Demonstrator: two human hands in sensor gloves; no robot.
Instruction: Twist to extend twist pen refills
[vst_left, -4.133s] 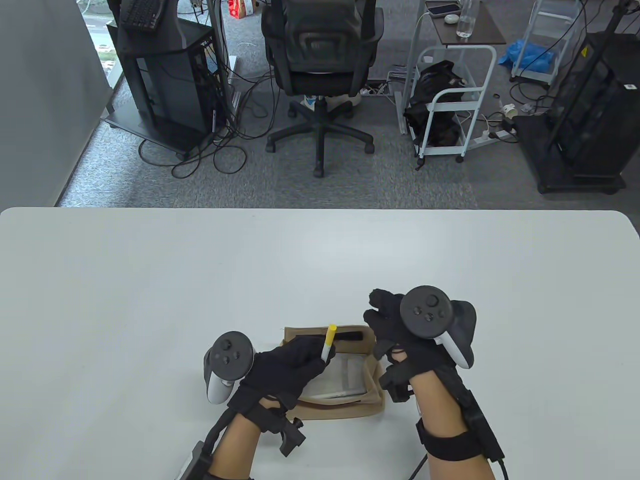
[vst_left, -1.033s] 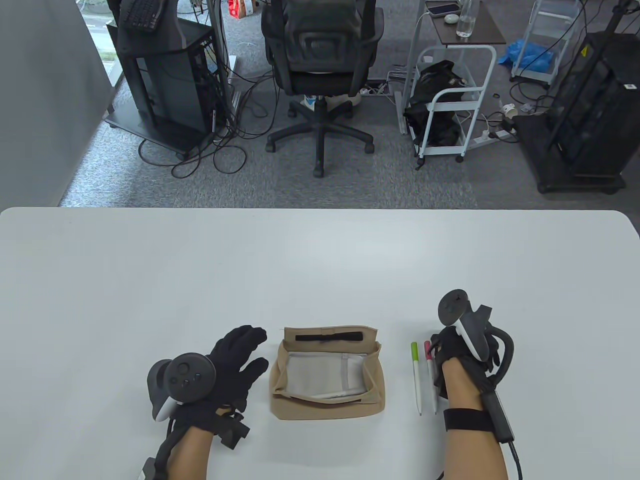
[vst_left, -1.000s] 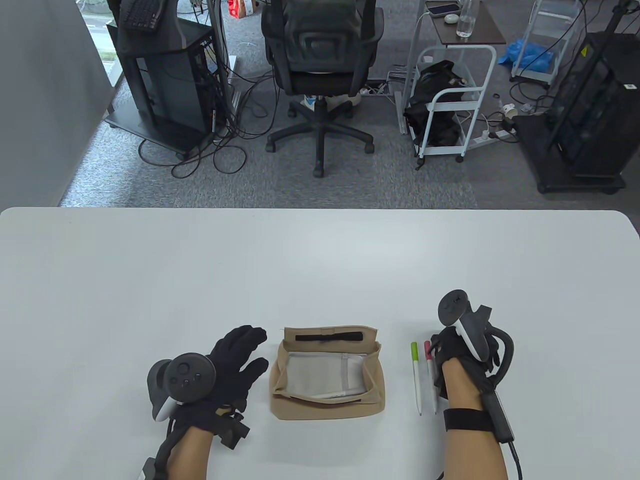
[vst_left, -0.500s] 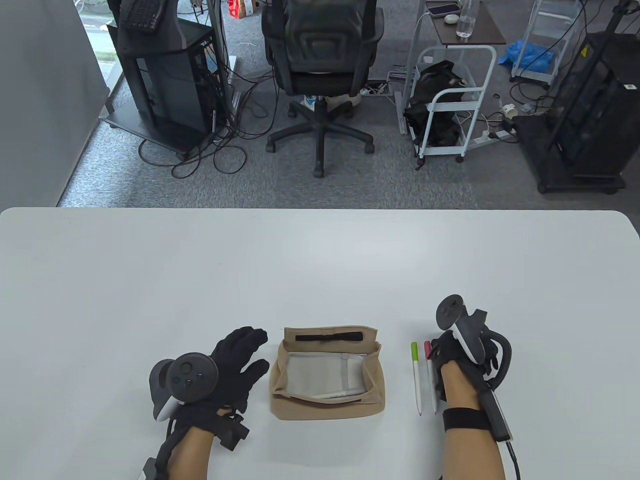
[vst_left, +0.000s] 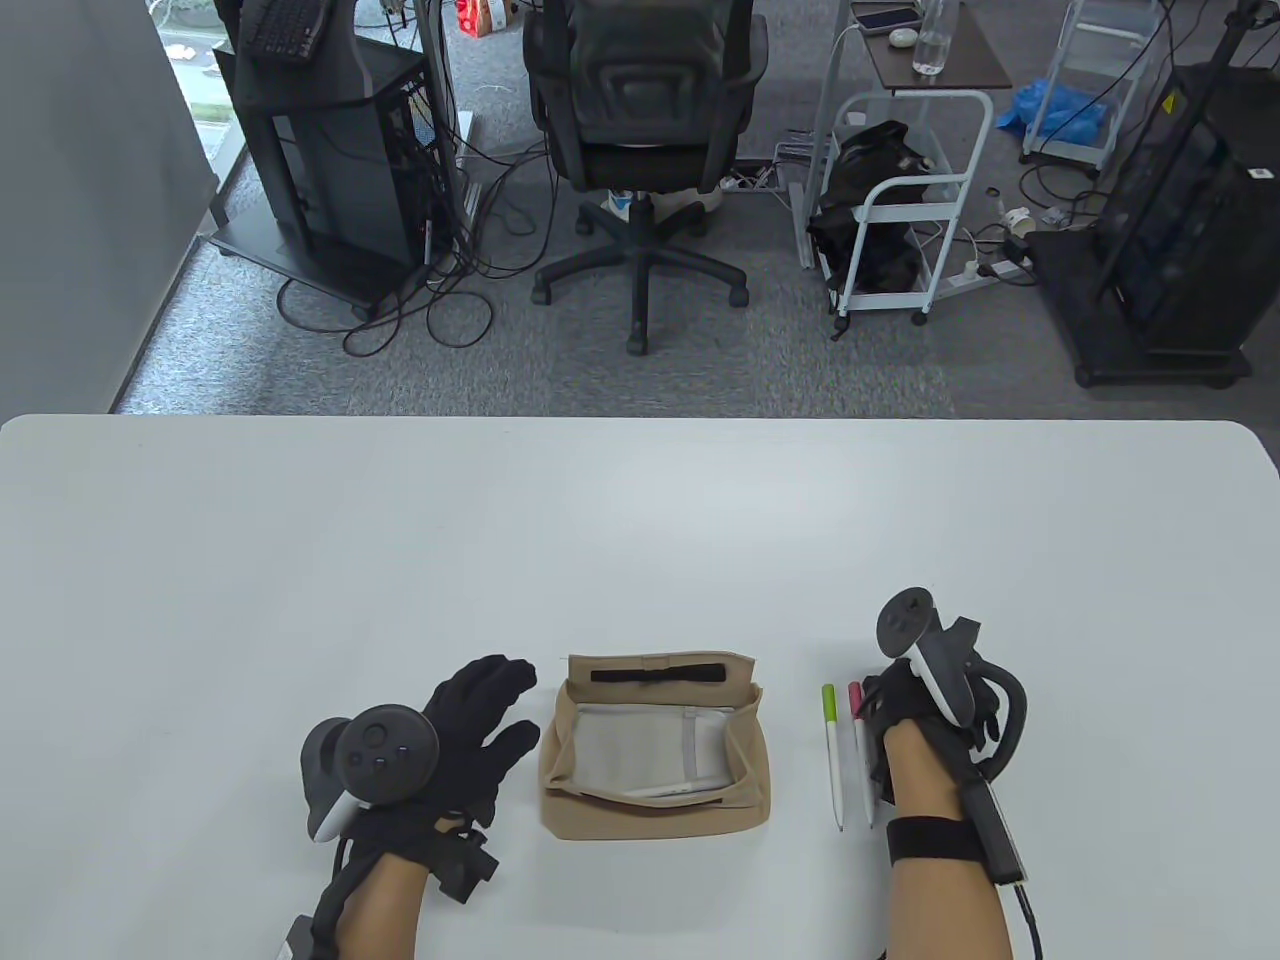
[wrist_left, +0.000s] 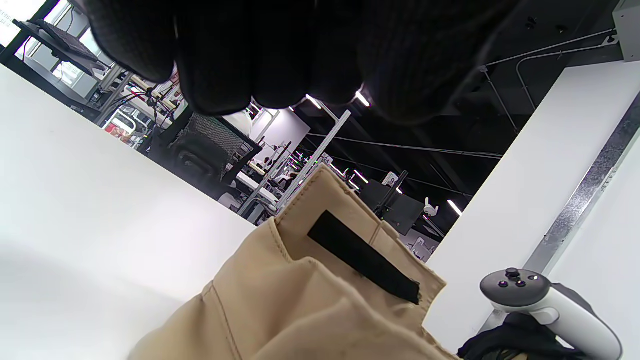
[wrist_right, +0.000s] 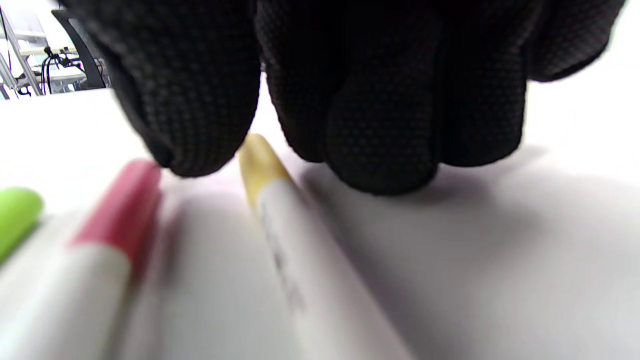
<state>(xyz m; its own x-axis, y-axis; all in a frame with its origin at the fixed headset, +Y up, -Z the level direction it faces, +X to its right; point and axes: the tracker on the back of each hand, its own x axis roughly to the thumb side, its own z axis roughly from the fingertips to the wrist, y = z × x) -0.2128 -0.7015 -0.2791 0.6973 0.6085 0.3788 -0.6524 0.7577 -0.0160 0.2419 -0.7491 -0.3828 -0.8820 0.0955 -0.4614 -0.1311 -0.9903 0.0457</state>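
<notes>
My right hand (vst_left: 920, 715) lies on the bench (vst_left: 640, 540) on its side, just right of the pens, and the next move depends on how these pens lie to it. In the table view the green pen (vst_left: 832, 755) and the pink pen (vst_left: 860, 750) lie side by side, long axes running from me to the far side, coloured caps away from me, tips toward me. The right wrist view shows a third one, the yellow pen (wrist_right: 295, 235), directly under my right fingers (wrist_right: 380, 100), parallel to the pink pen (wrist_right: 107, 225), its cap just between two fingertips. The fingers curl down over it and may touch the cap, but I cannot tell if they already pinch it. My left hand (vst_left: 470, 730) rests flat with fingers spread, holding nothing, just left of the pouch (vst_left: 655, 745), so the pouch lies between it and the pens. I think the right hand must lift the yellow pen first, then the left must cross over to twist.
</notes>
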